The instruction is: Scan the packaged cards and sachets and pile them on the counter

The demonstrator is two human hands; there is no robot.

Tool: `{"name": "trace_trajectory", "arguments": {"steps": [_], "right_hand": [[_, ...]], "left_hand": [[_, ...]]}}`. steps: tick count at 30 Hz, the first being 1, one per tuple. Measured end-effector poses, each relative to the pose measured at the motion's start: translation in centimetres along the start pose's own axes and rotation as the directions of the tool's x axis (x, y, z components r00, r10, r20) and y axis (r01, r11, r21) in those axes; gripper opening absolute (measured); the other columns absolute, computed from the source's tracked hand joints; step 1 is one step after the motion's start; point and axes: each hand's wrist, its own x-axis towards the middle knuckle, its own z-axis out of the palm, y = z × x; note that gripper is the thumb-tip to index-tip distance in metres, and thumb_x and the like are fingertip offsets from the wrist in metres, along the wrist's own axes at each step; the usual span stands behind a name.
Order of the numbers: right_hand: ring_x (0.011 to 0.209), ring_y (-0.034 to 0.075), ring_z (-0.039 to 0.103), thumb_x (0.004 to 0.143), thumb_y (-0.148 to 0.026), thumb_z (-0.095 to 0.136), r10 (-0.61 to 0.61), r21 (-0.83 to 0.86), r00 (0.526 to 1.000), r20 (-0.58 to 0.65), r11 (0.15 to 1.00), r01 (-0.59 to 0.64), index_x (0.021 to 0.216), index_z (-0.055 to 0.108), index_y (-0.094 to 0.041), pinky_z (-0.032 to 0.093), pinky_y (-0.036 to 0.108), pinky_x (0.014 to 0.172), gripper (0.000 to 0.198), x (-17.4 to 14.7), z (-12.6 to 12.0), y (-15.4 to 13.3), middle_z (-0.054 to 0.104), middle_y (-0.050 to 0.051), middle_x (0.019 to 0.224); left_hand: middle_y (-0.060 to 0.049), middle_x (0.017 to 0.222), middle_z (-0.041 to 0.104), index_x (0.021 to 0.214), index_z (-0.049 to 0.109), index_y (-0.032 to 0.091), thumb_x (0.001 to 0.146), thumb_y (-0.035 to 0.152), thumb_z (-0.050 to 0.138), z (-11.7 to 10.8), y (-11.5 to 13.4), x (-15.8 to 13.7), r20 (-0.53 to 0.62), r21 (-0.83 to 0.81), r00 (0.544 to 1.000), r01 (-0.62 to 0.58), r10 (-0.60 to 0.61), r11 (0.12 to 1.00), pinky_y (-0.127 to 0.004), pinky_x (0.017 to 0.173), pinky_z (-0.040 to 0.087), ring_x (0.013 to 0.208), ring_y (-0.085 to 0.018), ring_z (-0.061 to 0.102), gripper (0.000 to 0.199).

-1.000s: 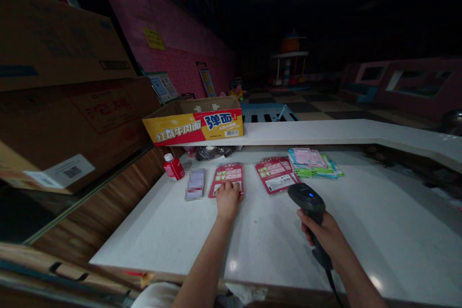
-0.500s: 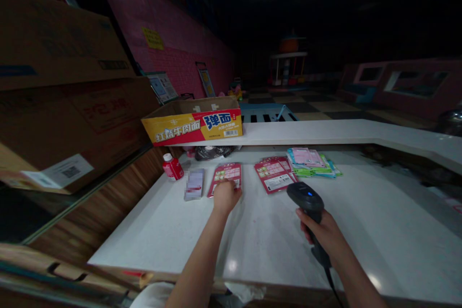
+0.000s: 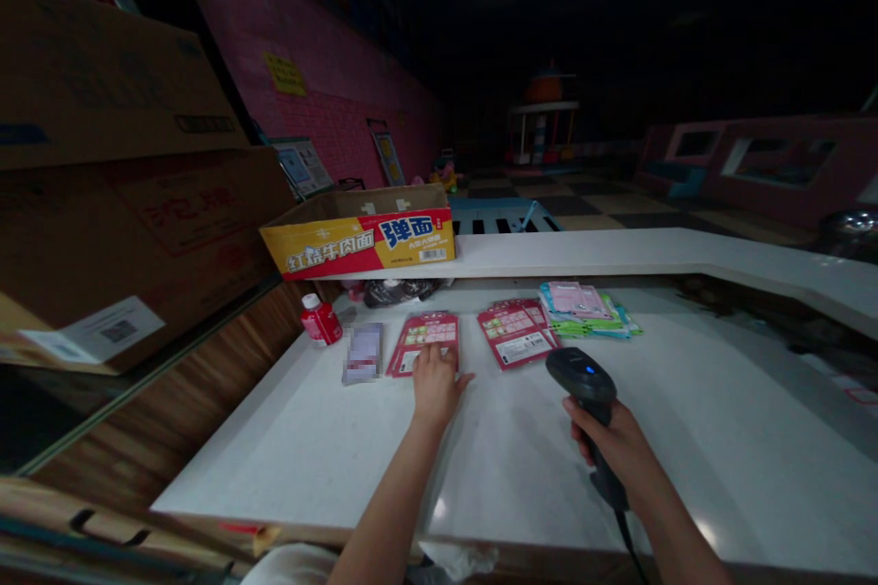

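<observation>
My left hand (image 3: pixel 437 384) rests on the near part of a flat red packet (image 3: pixel 426 329), its fingers stretched over the packet and the thumb out to the right. Wrapped around the handle of a black barcode scanner (image 3: pixel 582 375) is my right hand (image 3: pixel 617 448). The scanner shows a blue light on top, and a cable runs down from its grip. Between the hands, farther back, lie more red packets (image 3: pixel 518 334) with a white barcode label on the top one. Beside them is a pile of pink, green and blue packets (image 3: pixel 590 309).
On the white table (image 3: pixel 308 448) a red bottle with a white cap (image 3: pixel 321 322) stands at the left, near a blurred-out flat item (image 3: pixel 363 353). A yellow and red noodle carton (image 3: pixel 357 242) sits on the raised ledge (image 3: pixel 569 253). Large cardboard boxes (image 3: pixel 137 238) are stacked at left.
My left hand has opened, its thumb moving out to the right and its fingers flattening on the red packet. My right hand keeps the scanner in about the same place. The view has shifted slightly.
</observation>
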Motion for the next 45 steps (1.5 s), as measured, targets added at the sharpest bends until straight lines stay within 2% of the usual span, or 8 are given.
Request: {"name": "trace_trajectory", "arguments": {"steps": [4, 12, 18, 23, 28, 31, 38, 45], "right_hand": [[0.035, 0.01, 0.046, 0.065, -0.051, 0.073, 0.003, 0.018, 1.0, 0.001, 1.0, -0.003, 0.074, 0.056, -0.018, 0.035, 0.021, 0.033, 0.038, 0.1, -0.3, 0.1, 0.054, -0.004, 0.046], [0.036, 0.011, 0.047, 0.064, -0.053, 0.073, 0.013, -0.003, 1.0, -0.024, 1.0, -0.013, 0.072, 0.055, -0.019, 0.036, 0.022, 0.034, 0.039, -0.1, -1.3, 0.2, 0.055, -0.004, 0.046], [0.036, 0.01, 0.047, 0.066, -0.054, 0.072, -0.002, 0.004, 1.0, -0.004, 1.0, 0.002, 0.073, 0.055, -0.019, 0.036, 0.022, 0.034, 0.039, 0.2, -1.8, 0.6, 0.056, -0.004, 0.047], [0.036, 0.011, 0.048, 0.065, -0.052, 0.073, 0.013, 0.003, 1.0, 0.007, 1.0, -0.013, 0.074, 0.055, -0.019, 0.037, 0.022, 0.034, 0.038, 0.0, -1.3, 0.7, 0.056, -0.004, 0.047], [0.035, 0.011, 0.047, 0.067, -0.051, 0.071, -0.015, -0.005, 1.0, -0.003, 1.0, 0.015, 0.074, 0.054, -0.019, 0.035, 0.022, 0.033, 0.036, -0.4, -0.8, 0.5, 0.055, -0.004, 0.046], [0.035, 0.011, 0.047, 0.065, -0.051, 0.072, -0.004, -0.03, 1.0, 0.029, 1.0, 0.004, 0.073, 0.054, -0.02, 0.036, 0.022, 0.033, 0.037, -0.4, -0.8, 0.4, 0.055, -0.004, 0.046], [0.032, 0.01, 0.044, 0.064, -0.051, 0.072, 0.004, -0.032, 1.0, -0.008, 0.999, -0.005, 0.072, 0.054, -0.019, 0.035, 0.021, 0.032, 0.037, -0.3, -0.1, 0.5, 0.053, -0.005, 0.043], [0.032, 0.009, 0.044, 0.065, -0.051, 0.071, 0.031, -0.026, 1.0, 0.006, 0.999, -0.031, 0.069, 0.053, -0.019, 0.034, 0.021, 0.031, 0.037, 0.4, 0.3, 1.0, 0.052, -0.006, 0.042]], "left_hand": [[-0.013, 0.115, 0.06, 0.115, 0.057, 0.017, 0.088, 0.036, 0.058, 1.4, 3.5, 0.4, 0.028, -0.248, 0.999, -0.025, 0.033, 0.968, -0.035, 0.093, 0.044, 0.107, -0.025, 0.058, 0.034], [-0.018, 0.104, 0.067, 0.111, 0.047, 0.011, 0.074, 0.027, 0.073, 5.6, 8.2, 4.0, 0.209, -0.503, 0.936, 0.352, -0.284, 0.789, -0.031, 0.076, 0.049, 0.095, -0.026, 0.067, 0.049], [0.0, 0.064, 0.062, 0.088, 0.052, 0.015, 0.066, 0.015, 0.076, 7.5, 7.0, 5.3, 0.486, -0.74, 0.804, 0.588, -0.344, 0.327, -0.027, 0.056, 0.052, 0.058, -0.017, 0.065, 0.033], [0.001, 0.071, 0.062, 0.078, 0.051, 0.016, 0.071, 0.013, 0.069, 7.8, 6.6, 4.7, 0.441, -0.889, 0.85, 0.457, -0.289, -0.012, -0.027, 0.057, 0.057, 0.06, -0.013, 0.064, 0.02], [-0.002, 0.088, 0.063, 0.09, 0.049, 0.019, 0.08, 0.026, 0.058, 8.6, 5.8, 4.1, 0.157, -0.987, 0.953, 0.163, -0.26, 0.0, -0.03, 0.062, 0.06, 0.075, -0.014, 0.065, 0.016], [-0.004, 0.093, 0.063, 0.092, 0.049, 0.019, 0.082, 0.033, 0.056, 9.6, 5.3, 3.9, 0.048, -0.997, 0.96, 0.064, -0.276, 0.05, -0.029, 0.065, 0.059, 0.079, -0.015, 0.065, 0.019], [-0.005, 0.091, 0.063, 0.091, 0.049, 0.019, 0.084, 0.035, 0.053, 11.1, 4.9, 4.0, 0.018, -0.98, 0.942, 0.082, -0.335, 0.179, -0.029, 0.061, 0.058, 0.072, -0.015, 0.064, 0.018], [-0.001, 0.079, 0.059, 0.085, 0.049, 0.019, 0.083, 0.028, 0.052, 9.8, 5.2, 3.7, -0.022, -0.948, 0.933, 0.095, -0.36, 0.304, -0.023, 0.061, 0.054, 0.069, -0.012, 0.06, 0.01]]}}
